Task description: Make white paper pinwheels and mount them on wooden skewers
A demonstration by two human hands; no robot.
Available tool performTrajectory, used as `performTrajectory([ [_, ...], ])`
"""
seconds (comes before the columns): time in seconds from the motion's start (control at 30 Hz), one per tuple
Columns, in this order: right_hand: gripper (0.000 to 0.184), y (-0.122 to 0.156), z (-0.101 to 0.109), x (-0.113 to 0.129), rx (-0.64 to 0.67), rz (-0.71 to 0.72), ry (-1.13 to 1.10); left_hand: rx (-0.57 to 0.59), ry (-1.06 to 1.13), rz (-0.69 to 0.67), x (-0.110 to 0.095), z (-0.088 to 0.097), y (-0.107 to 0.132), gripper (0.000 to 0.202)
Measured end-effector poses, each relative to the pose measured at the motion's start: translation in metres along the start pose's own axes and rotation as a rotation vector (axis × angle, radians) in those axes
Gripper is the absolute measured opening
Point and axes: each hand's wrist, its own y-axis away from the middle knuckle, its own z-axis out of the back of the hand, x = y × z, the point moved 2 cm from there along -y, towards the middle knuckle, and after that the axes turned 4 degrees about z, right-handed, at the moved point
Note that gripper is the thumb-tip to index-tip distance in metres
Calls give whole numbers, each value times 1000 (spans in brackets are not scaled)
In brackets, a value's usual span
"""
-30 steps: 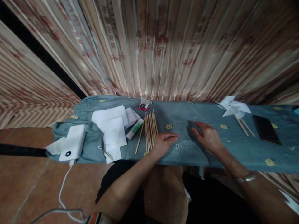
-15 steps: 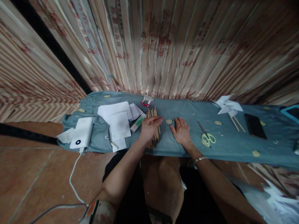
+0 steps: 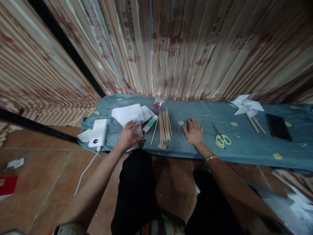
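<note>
My left hand (image 3: 129,134) is over the near part of the white paper sheets (image 3: 127,112), thumb and fingers apart. It covers part of the sheets, and whether it grips one does not show. To its right lie a green-and-white box (image 3: 150,123) and several thin wooden sticks (image 3: 165,125) spread side by side. My right hand (image 3: 195,132) rests flat on the blue-green cloth (image 3: 181,143), fingers stretched out and holding nothing. Scissors (image 3: 221,138) with light green handles lie to its right, blades partly open.
A small red box (image 3: 158,103) sits behind the sticks. At left is a white power bank (image 3: 98,133) with a cable. Rightward lie a white paper pinwheel (image 3: 246,105), two sticks by it and a black phone (image 3: 278,127). A curtain (image 3: 166,49) hangs along the back edge.
My left hand has moved left from above the sticks to the paper sheets, leaving the sticks uncovered. My right hand stays flat on the cloth. The view has shifted slightly.
</note>
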Motion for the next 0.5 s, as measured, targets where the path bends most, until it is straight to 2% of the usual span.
performTrajectory([
  [0.07, 55, 0, 0, 0, -3, -5, -1, 47, -92, 14, 9, -10, 13, 79],
  [0.13, 55, 0, 0, 0, -2, -6, 4, 58, -139, 27, 14, -15, 21, 80],
  [0.23, 55, 1, 0, 1, -8, 0, 5, 24, -147, 15, 16, -17, 23, 69],
  [0.43, 55, 1, 0, 0, -2, -3, 1, -62, -45, 28, 16, -16, 24, 34],
  [0.5, 55, 1, 0, 0, -9, 0, -7, -82, 2, 56, 15, -15, 25, 30],
])
